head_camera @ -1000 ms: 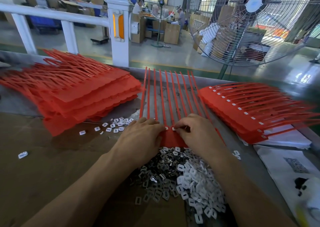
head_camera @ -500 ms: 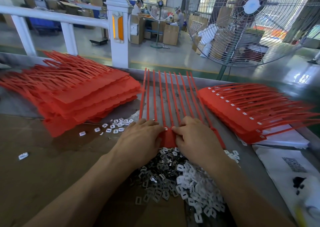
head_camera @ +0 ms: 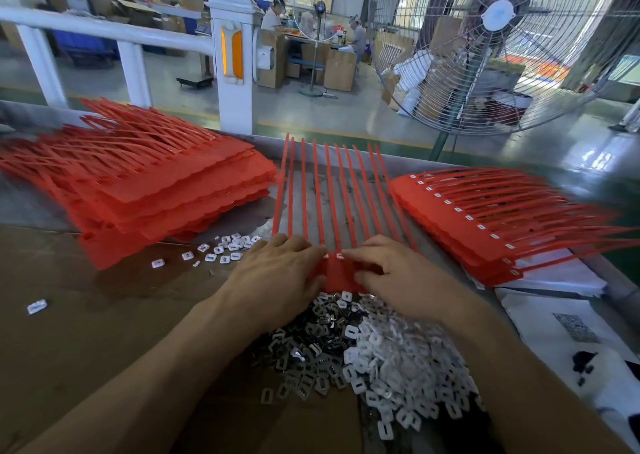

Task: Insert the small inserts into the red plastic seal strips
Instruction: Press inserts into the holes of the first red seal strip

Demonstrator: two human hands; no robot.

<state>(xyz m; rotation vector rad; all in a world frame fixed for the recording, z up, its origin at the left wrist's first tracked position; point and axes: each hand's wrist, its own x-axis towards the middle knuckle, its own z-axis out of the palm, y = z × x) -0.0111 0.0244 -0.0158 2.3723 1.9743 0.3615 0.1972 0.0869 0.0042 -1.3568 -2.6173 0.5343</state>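
Here, across the upper right of the frame, a big wire-caged fan (head_camera: 495, 51) stands behind my table (head_camera: 86, 332). At the left lies a thick stack of red strip sheets (head_camera: 145, 190) with no inserts showing, which I take for the ones waiting. At the right lies a smaller stack (head_camera: 485, 225) with a white dot at each strip's head, so I judge those finished.

In the middle of the frame is the sheet of red seal strips (head_camera: 332, 193) I am working on, its tails fanning toward the top and its heads hidden under my hands. Below it, at lower centre, sits the heap of small inserts (head_camera: 374, 360), grey ones to the left and white ones to the right, with a few loose white ones (head_camera: 225, 249) scattered left of centre.

My left hand (head_camera: 277, 280) lies flat, fingers fairly straight, pressing the sheet's left side down. My right hand (head_camera: 391, 273) has its fingers bent onto the heads, fingertips close to the left hand's; whether they pinch an insert I cannot tell. Two white inserts (head_camera: 334, 256) show between my hands.

I judge I am midway along this row, seating inserts one head after another. Next I would need a fresh insert from the heap, turned the right way and pushed squarely into the neighbouring head while the left hand steadies the sheet.
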